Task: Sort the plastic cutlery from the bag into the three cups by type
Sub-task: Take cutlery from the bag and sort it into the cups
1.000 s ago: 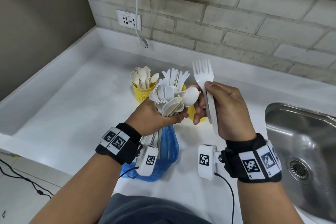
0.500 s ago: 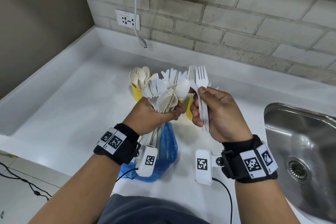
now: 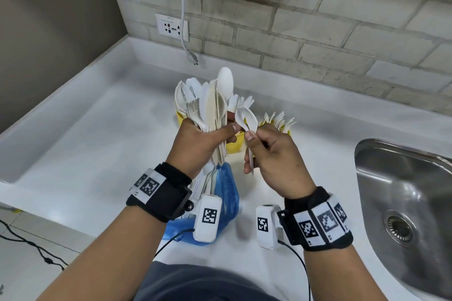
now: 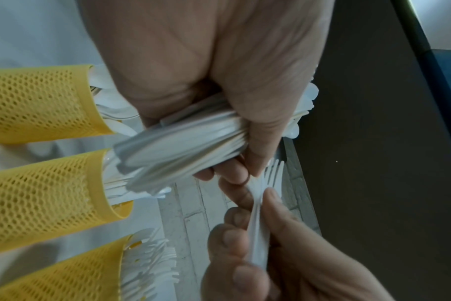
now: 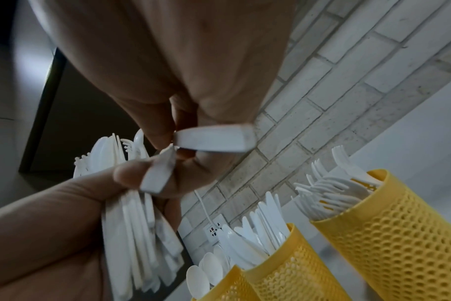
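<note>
Left hand (image 3: 200, 144) is wrapped tight around a fat bundle of white cutlery (image 3: 208, 107), handles down, with spoon bowls, fork tines and toothed knife edges all fanning out the top. Right hand (image 3: 274, 154) is right next to it, thumb and fingers pinched on the handles of what looks like two white forks (image 3: 247, 118), heads up and tilted in toward the bundle. From the left wrist camera the fork tines (image 4: 272, 173) sit just under the left fingers, nearly touching.

Behind the hands, toward the back edge of the counter (image 3: 97, 134), are three yellow mesh cups. In the right wrist view they run in a row: spoon cup (image 5: 219, 289), knife cup (image 5: 291, 264), fork cup (image 5: 389, 228), each already holding a bunch of its own type. From the head camera only bits of them peek out around the hands.

Blue plastic bag (image 3: 227, 193) lies on the counter below the left wrist, near the front edge. Steel sink (image 3: 403, 190) is set in at the right end. There's a wall socket (image 3: 172, 28) on the brick wall with tiny print on it, too small to read. Both wristbands have square black-and-white marker tags, no readable words.
</note>
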Available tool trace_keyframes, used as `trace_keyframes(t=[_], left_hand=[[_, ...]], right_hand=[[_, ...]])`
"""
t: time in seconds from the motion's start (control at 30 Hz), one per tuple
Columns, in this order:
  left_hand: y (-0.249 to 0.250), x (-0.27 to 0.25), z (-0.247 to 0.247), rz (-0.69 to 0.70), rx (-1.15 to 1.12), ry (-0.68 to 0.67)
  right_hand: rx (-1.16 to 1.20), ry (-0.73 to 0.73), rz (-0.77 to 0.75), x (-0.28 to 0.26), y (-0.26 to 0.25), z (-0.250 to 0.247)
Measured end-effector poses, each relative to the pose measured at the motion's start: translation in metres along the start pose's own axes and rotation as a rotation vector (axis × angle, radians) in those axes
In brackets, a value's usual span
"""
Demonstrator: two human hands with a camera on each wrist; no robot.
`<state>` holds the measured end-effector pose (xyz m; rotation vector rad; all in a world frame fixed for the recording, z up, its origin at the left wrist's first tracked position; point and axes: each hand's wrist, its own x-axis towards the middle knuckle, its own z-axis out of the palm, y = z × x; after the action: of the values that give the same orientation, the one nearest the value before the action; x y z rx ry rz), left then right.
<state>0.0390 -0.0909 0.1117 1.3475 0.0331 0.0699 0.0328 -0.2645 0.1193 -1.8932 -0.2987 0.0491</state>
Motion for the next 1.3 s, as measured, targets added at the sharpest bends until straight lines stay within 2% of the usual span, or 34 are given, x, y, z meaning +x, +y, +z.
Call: trace_keyframes(t=[0.3, 0.47, 0.53, 0.63, 0.77, 0.87, 0.93, 1.1, 1.3], left_hand=[[-0.002, 0.0, -0.002, -0.079, -0.141, -0.018], [-0.004, 0.002, -0.001, -0.114, -0.122, 0.027], [-0.006, 0.004, -0.002, -0.128, -0.126, 0.055], [-0.008, 0.005, -0.003, -0.133, -0.151, 0.065], [-0.006, 0.002, -0.002, -0.14, -0.185, -0.018], [-0.003, 0.0, 0.002, -0.108, -0.161, -0.104], [-0.002, 0.0, 0.005, -0.1, -0.158, -0.111], [-0.003, -0.001, 0.004, -0.113, -0.111, -0.04], [-0.002, -0.001, -0.001, -0.029, 0.123, 0.003]], right_hand=[[-0.158, 0.077, -0.066, 0.002, 0.002, 0.001], [-0.205, 0.004, -0.12, 0.001, 0.003, 0.005], [-0.166, -0.014, -0.104, 0.001, 0.005, 0.006], [-0.064, 0.049, -0.09, 0.002, 0.007, 0.005], [0.173, 0.148, 0.035, 0.002, 0.0, 0.004], [0.209, 0.09, 0.096, 0.002, -0.003, 0.007], [0.274, 0.05, 0.124, 0.0, -0.004, 0.009], [0.395, 0.001, 0.2, -0.004, -0.003, 0.012], [0.286, -0.092, 0.138, -0.005, -0.005, 0.013]])
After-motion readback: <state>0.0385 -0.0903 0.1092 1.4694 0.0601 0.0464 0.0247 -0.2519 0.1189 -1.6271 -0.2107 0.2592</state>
